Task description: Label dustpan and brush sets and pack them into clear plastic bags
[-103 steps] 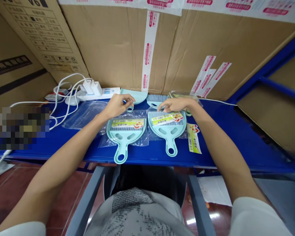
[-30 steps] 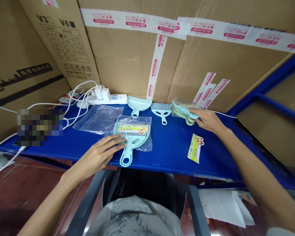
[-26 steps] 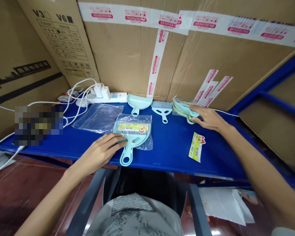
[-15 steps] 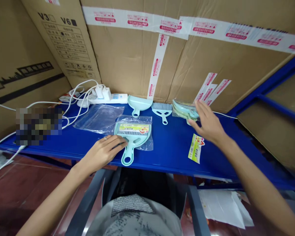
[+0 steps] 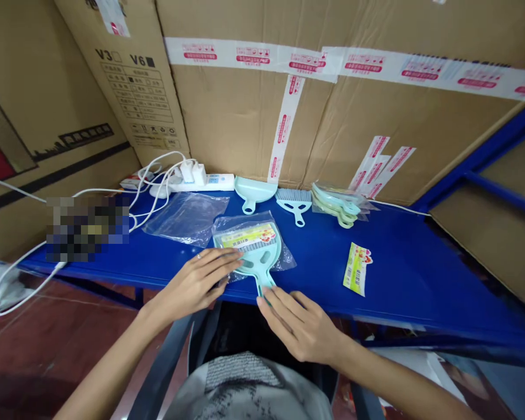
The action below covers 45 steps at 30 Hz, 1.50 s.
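A pale-blue dustpan and brush set [image 5: 262,262], with a yellow-green label card on it, lies at the table's front edge on a clear plastic bag [image 5: 285,260]. My left hand [image 5: 201,279] grips its left side, fingers laid over the pan. The handle's end is between the fingers and thumb of my right hand [image 5: 298,319], which partly hide it. Farther back are a loose blue dustpan [image 5: 254,189], a small blue brush [image 5: 294,201] and a bagged stack of blue and green sets [image 5: 336,204].
A loose label card [image 5: 356,269] lies on the blue table [image 5: 402,274] at right. An empty clear bag [image 5: 186,219] is at left, near a white power strip [image 5: 219,182] with cables. Cardboard [image 5: 236,116] walls the back. A blurred-out object [image 5: 87,228] sits far left.
My right hand has come from the bagged stack to the set's handle. The set has turned slightly, its handle swinging right, with my left hand still at its left side.
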{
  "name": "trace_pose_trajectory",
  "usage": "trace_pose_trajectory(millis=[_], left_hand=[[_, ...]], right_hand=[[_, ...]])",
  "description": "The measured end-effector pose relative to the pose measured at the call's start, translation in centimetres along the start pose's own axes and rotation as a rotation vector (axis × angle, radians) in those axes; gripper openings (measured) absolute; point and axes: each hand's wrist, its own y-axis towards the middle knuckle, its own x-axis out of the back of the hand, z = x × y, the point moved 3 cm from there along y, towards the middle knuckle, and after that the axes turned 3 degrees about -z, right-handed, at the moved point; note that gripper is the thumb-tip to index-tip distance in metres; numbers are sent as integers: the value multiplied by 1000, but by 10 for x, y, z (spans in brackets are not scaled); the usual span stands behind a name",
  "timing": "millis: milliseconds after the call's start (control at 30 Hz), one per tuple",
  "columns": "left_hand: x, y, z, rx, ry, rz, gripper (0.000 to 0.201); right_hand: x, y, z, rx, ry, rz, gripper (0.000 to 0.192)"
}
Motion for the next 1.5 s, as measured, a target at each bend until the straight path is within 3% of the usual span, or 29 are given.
trace_pose_trajectory(millis=[233,400,533,633,767,867,967,1033,1100,1200,1300,1500], left_hand=[[-5,7,-12,-15,-41,10,44],[1,-8,-9,57,-127,-8,51],[10,-13,-5,117,-253,-89,45],[13,-14,2,169,-279,-207,37],[11,-20,15,322,-312,-346,28],[7,-23,21,424,-338,-357,24],[3,-23,23,470,-326,-333,21],[-1,-22,23,478,-302,-308,20],[-4,-22,22,478,-271,-279,22],[-8,-22,22,475,-240,-235,24],[-9,-24,22,472,-244,-205,23],[-6,-22,20,479,-206,-215,22]], right_hand=[[-6,22,-2,-199,-130,-18,38],[-29,31,-16,-216,-89,80,74],[-36,15,-9,-147,-57,45,57],[-25,4,-2,-65,-109,22,47],[12,5,-10,50,-179,40,42],[47,7,-47,91,-210,58,45],[71,1,-116,43,-319,68,54],[71,-10,-174,-108,-409,160,44],[61,-26,-230,-320,-364,321,40],[40,-48,-285,-471,-309,499,44],[25,-59,-306,-515,-275,587,48],[11,-62,-308,-596,-144,570,72]])
